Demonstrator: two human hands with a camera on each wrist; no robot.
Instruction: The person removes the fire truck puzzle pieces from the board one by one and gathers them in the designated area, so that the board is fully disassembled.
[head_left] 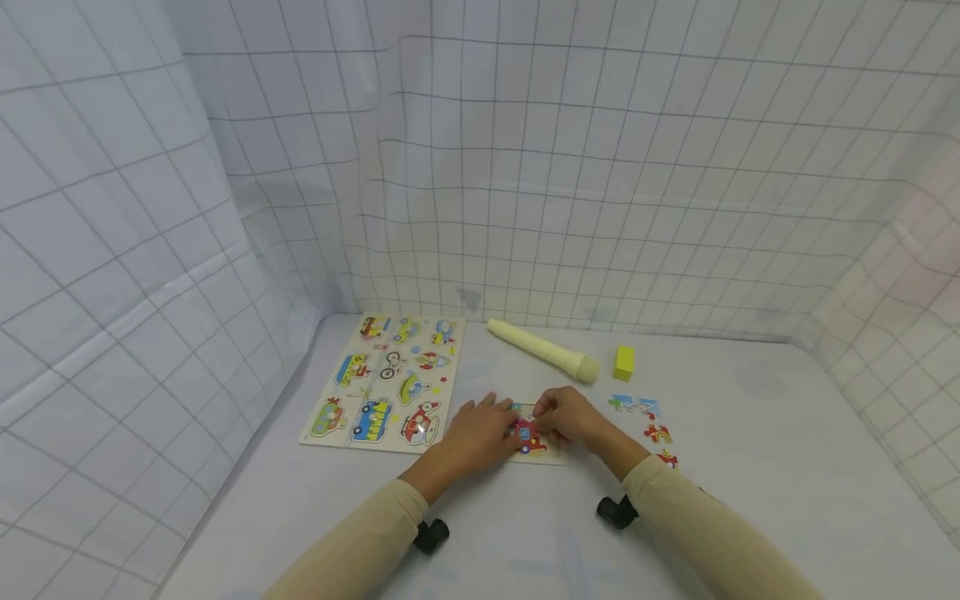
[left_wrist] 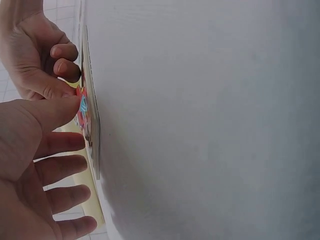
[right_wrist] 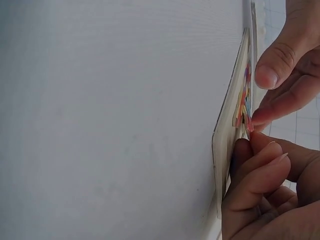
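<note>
"Head view — where's the jigsaw board [head_left: 555, 457]?"

"On the tabletop [head_left: 525, 533], open room past its near edge — left hand [head_left: 478, 435] spread at its left edge, right hand [head_left: 573, 418] pinching a puzzle piece [right_wrist: 249, 124]."

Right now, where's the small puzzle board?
In the head view, it's on the table, just right of centre, between the left hand and right hand; the larger puzzle board is to its left, loose pieces to its right.

White table [head_left: 525, 525]: large board [head_left: 386, 389], small board [head_left: 551, 457], microphone [head_left: 543, 349], yellow block [head_left: 624, 364], puzzle pieces [head_left: 658, 434].
</note>
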